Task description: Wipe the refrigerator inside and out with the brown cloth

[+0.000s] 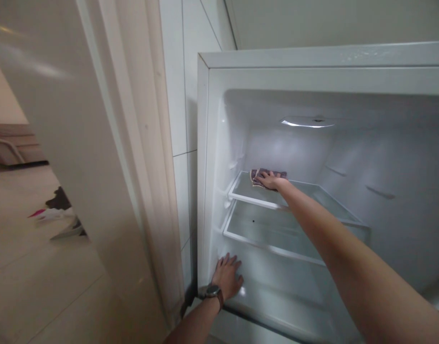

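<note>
Deep inside an open refrigerator (203,167), my right hand (270,180) presses a folded dark patterned cloth (255,177) with a pale edge against the upper glass shelf (298,195). The cloth lies at the back left of that shelf, partly hidden under my fingers. My left hand (228,276), with a watch (213,290) on its wrist, holds nothing. Its fingers are spread near the fridge's lower left inner wall, below the second glass shelf (277,229); I cannot tell exactly which surface it rests on.
A lit lamp (307,122) is set in the fridge ceiling. Moulded shelf supports (380,192) run along the right inner wall. A door frame (133,143) and white wall tiles (180,119) stand close on the left. Beyond are a sofa (15,143) and items on the floor (60,210).
</note>
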Motion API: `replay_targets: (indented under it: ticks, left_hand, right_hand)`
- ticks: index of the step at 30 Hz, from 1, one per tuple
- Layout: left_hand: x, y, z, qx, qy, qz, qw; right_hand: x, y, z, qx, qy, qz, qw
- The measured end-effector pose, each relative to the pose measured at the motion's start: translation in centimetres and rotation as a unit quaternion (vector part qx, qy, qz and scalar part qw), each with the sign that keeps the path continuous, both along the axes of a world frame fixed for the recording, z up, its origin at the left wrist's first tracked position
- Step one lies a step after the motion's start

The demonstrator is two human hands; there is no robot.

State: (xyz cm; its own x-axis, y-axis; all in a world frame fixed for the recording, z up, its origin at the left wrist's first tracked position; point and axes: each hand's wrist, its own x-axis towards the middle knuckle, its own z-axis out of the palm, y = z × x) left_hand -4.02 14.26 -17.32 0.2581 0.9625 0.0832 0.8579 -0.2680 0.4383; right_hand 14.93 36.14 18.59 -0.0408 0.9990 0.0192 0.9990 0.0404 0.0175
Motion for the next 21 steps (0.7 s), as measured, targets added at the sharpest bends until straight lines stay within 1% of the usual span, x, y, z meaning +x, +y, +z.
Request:
replay_targets:
  ticks: [4, 9, 15, 21]
  left_hand:
    - [0.0, 0.1, 0.0, -0.002, 0.010, -0.001, 1.000]
    - [0.0, 0.4, -0.5, 0.003, 0.009, 0.005, 1.000]
    - [-0.1, 0.7, -0.7, 0.004, 0.012, 0.006, 1.000]
    - [-0.1, 1.0, -0.6, 0.005, 0.021, 0.003, 1.000]
  right_hand:
    - [-0.4, -1.2, 0.1, -0.020, 0.027, -0.019, 0.999]
    - [-0.6, -2.9, 0.2, -0.025, 0.038, -0.011, 0.999]
    - [-1.0, -5.3, 0.4, -0.022, 0.033, 0.003, 0.999]
    - [-1.5, -6.4, 0.1, -0.026, 0.013, 0.004, 1.000]
